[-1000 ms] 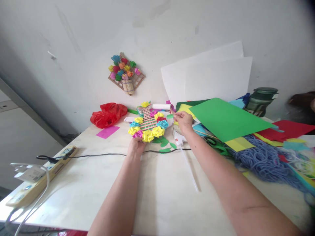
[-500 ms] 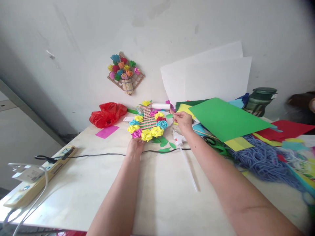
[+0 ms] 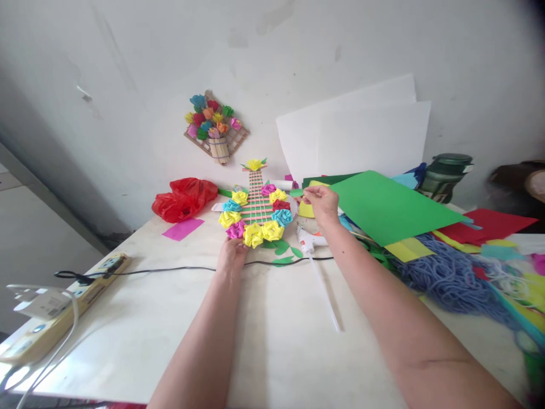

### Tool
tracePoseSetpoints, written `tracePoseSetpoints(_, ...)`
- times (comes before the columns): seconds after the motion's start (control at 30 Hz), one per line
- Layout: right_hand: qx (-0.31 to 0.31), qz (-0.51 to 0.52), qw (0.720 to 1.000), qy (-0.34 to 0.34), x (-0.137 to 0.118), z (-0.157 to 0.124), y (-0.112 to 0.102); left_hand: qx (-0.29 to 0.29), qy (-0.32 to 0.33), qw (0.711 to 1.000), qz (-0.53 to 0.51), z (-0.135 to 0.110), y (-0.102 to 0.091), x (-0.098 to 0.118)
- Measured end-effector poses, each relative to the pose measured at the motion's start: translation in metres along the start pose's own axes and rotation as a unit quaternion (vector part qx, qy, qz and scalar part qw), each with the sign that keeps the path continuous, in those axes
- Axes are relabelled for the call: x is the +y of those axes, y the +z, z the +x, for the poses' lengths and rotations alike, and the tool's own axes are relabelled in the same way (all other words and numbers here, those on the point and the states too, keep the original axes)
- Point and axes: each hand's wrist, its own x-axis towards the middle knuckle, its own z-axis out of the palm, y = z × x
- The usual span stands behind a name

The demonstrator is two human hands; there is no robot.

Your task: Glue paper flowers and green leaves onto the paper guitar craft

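My left hand (image 3: 232, 254) grips the lower left edge of a guitar-shaped stick craft (image 3: 257, 199) trimmed with yellow, pink, blue and red paper flowers. The craft is tilted up, its narrow neck pointing away from me. To its right, my right hand (image 3: 322, 203) pinches a small green paper leaf (image 3: 297, 193) by one end, close to the upper right flowers. Several loose green leaves (image 3: 281, 247) lie below the craft. A white glue gun (image 3: 307, 238) with a long glue stick (image 3: 324, 295) rests on the table under my right wrist.
A power strip (image 3: 63, 312) with plugs and a black cord (image 3: 179, 267) lies left. A red plastic bag (image 3: 184, 199) sits at the back. Green paper (image 3: 395, 204), blue yarn (image 3: 447, 278) and a dark green bottle (image 3: 448, 176) crowd the right. A flower craft (image 3: 217, 128) hangs on the wall.
The guitar-shaped craft has been tilted up more toward me, its neck higher. My right hand has shifted slightly right and up, still holding the leaf.
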Motion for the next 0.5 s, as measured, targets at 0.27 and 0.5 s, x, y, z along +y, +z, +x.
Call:
tracePoseSetpoints(0.27, -0.011, 0.005, 0.999, -0.031, -0.016, 0.008, -0.011, -0.050, 0.009, 0.999, -0.014, 0.000, -0.003, 0.001)
tracePoseSetpoints(0.5, -0.058, -0.007, 0.997, -0.047, -0.019, 0.015, -0.022, -0.072, -0.002, 0.997, -0.009, 0.002, -0.003, 0.001)
